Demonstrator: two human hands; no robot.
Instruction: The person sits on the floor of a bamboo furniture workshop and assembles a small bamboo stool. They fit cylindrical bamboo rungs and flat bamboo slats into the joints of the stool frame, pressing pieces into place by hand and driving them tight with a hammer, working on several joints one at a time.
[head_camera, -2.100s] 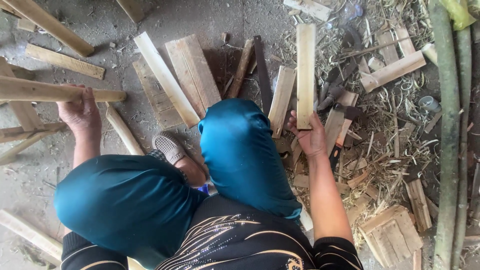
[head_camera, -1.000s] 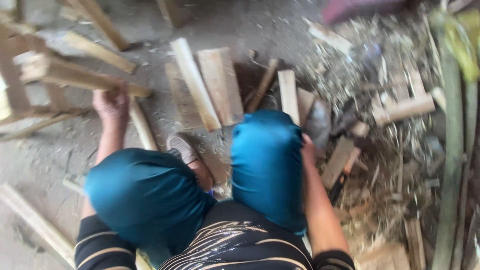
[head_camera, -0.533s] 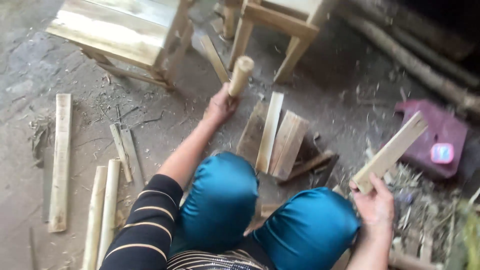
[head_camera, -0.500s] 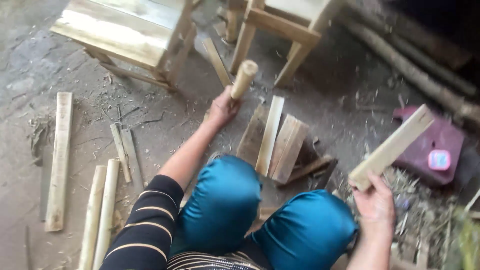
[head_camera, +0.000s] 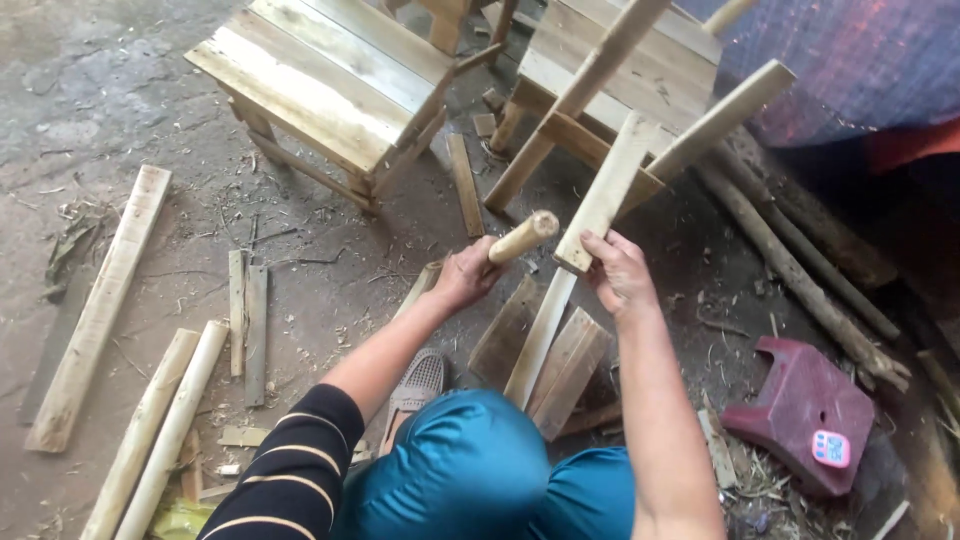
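My left hand (head_camera: 462, 274) grips a short round wooden handle (head_camera: 524, 236) that sticks up and to the right. My right hand (head_camera: 619, 273) holds a flat pale wood slat (head_camera: 610, 189) by its lower end, the slat pointing up toward the two stools. The hands are close together over a small pile of flat boards (head_camera: 550, 350) on the ground in front of my knees. I squat in teal trousers, with a grey slipper (head_camera: 415, 388) under my left arm.
Two rough wooden stools (head_camera: 330, 80) (head_camera: 610, 70) stand ahead. Long planks and round poles (head_camera: 150, 420) lie at left on the concrete. A dark red plastic stool (head_camera: 800, 410) with a small timer lies at right, beside long branches (head_camera: 800, 270).
My right hand has swung the slat from far right in toward the centre, beside the left hand's handle. The view has tilted up, showing more of the stools.
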